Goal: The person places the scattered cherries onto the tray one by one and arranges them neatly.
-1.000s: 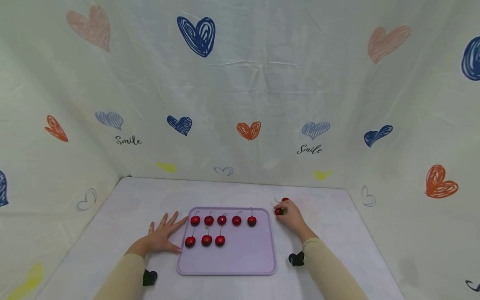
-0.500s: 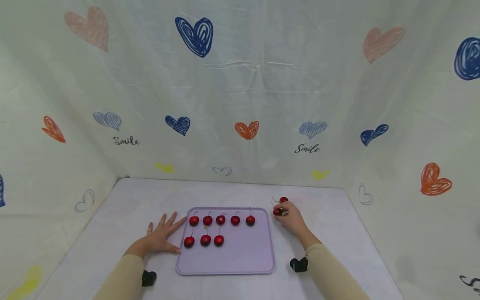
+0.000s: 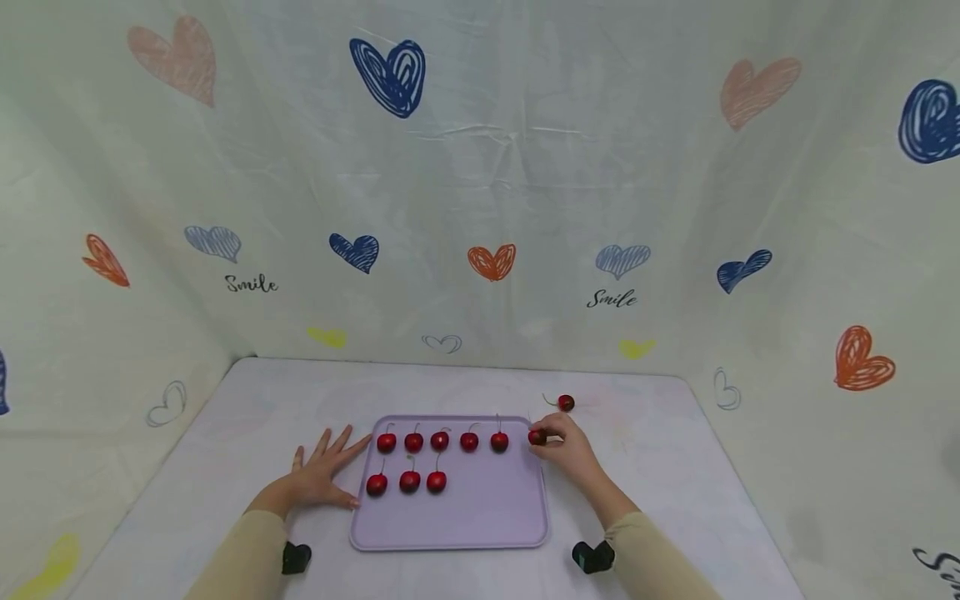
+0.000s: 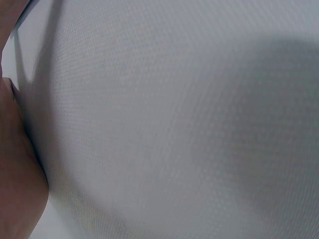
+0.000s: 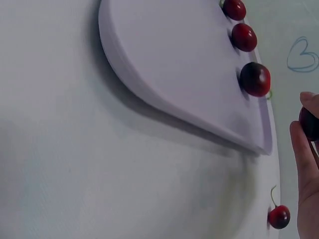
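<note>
A lilac tray (image 3: 491,521) lies on the white table, bearing red cherries with thin stems. Several form a back row, among them a dark red cherry (image 3: 499,442); 3 sit in a second row at the left, one being a cherry (image 3: 437,482). My right hand (image 3: 572,457) pinches another cherry (image 3: 537,437) between thumb and fingers at the tray's right rim; the right wrist view shows the held cherry (image 5: 310,124) partly covered. My left hand (image 3: 318,477) has its fingers spread, index fingertip and thumb at the tray's left edge. Only part of it shows in the left wrist view.
One loose cherry (image 3: 566,403) lies on the table behind the right hand, its stem pointing left. A white curtain (image 3: 480,167) printed with hearts hangs behind the table and along both sides. The table's back edge runs along the curtain.
My right hand has moved left with the cherry, from the table to the tray's right rim. The loose cherry behind it shows fully now. My left hand stays in place.
</note>
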Demonstrator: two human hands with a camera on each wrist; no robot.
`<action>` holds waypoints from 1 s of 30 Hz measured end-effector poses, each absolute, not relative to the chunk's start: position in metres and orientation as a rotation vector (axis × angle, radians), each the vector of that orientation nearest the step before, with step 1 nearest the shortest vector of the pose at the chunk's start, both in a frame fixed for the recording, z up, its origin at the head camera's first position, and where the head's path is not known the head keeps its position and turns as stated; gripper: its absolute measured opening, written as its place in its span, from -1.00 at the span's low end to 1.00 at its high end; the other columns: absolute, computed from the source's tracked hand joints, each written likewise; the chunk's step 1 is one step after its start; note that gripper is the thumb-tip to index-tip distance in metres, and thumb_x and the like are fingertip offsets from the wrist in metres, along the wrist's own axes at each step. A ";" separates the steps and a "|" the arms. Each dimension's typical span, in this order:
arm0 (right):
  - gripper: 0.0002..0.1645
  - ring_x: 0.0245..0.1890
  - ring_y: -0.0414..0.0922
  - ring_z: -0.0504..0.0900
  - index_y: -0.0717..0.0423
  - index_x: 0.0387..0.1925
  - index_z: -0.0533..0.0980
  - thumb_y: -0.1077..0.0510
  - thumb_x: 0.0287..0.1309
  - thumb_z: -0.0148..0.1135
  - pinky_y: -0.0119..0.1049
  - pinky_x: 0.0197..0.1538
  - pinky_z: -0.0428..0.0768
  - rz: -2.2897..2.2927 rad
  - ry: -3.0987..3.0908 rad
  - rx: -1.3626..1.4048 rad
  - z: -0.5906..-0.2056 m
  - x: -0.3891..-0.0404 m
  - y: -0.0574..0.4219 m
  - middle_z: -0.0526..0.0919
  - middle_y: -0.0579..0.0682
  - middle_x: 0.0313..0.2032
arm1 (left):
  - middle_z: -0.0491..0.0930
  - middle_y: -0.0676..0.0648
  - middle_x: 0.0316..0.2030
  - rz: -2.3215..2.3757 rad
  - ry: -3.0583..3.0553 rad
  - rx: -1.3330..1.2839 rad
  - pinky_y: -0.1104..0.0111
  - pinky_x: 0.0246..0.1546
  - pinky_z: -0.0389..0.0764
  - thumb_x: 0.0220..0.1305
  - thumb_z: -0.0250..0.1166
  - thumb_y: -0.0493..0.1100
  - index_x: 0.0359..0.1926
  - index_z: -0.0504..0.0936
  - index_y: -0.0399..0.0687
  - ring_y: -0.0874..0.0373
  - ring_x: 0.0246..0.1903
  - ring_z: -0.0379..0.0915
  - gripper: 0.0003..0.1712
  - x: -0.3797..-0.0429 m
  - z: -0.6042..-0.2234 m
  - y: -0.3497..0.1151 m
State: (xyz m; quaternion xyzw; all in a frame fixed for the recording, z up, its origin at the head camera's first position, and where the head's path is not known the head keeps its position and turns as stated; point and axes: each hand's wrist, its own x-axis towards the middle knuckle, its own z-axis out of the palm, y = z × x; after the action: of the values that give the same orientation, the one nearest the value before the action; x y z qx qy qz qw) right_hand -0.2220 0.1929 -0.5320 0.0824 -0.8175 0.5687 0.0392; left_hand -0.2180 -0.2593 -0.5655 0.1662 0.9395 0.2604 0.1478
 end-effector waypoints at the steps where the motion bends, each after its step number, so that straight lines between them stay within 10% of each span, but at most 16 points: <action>1: -0.67 -0.18 -0.05 0.59 0.34 -0.24 0.65 0.52 -0.16 0.47 -0.31 -0.15 0.66 1.762 -2.500 0.254 -0.531 -0.219 0.190 0.52 0.09 -0.17 | -0.24 -0.35 0.49 0.738 2.697 0.474 -0.37 0.13 -0.69 -0.26 0.49 0.40 0.51 0.05 0.40 -0.43 0.41 -0.59 0.29 -0.218 -0.564 -0.259; 16: -0.66 -0.14 -0.11 0.59 0.49 -0.13 0.59 0.54 -0.03 0.34 -0.35 -0.13 0.65 1.934 -2.476 0.399 -0.500 -0.177 0.145 0.53 0.20 -0.10 | -0.24 -0.35 0.49 0.729 2.696 0.480 -0.38 0.13 -0.68 -0.26 0.48 0.42 0.51 0.06 0.39 -0.43 0.40 -0.59 0.29 -0.217 -0.562 -0.258; 30: -0.64 -0.16 -0.26 0.55 0.44 -0.12 0.58 0.55 -0.04 0.34 -0.43 -0.21 0.63 2.029 -2.363 0.434 -0.549 -0.173 0.120 0.56 0.16 -0.10 | -0.25 -0.39 0.48 0.730 2.676 0.466 -0.38 0.12 -0.69 -0.22 0.51 0.35 0.51 0.10 0.22 -0.47 0.39 -0.60 0.27 -0.212 -0.552 -0.254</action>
State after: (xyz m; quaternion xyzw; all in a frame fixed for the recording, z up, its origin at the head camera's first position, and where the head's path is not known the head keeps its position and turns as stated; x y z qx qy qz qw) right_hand -0.1735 0.1202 -0.5491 0.1379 -0.7515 0.6452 -0.0012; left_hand -0.2123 -0.2541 -0.5522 0.1635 0.9386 0.2560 0.1635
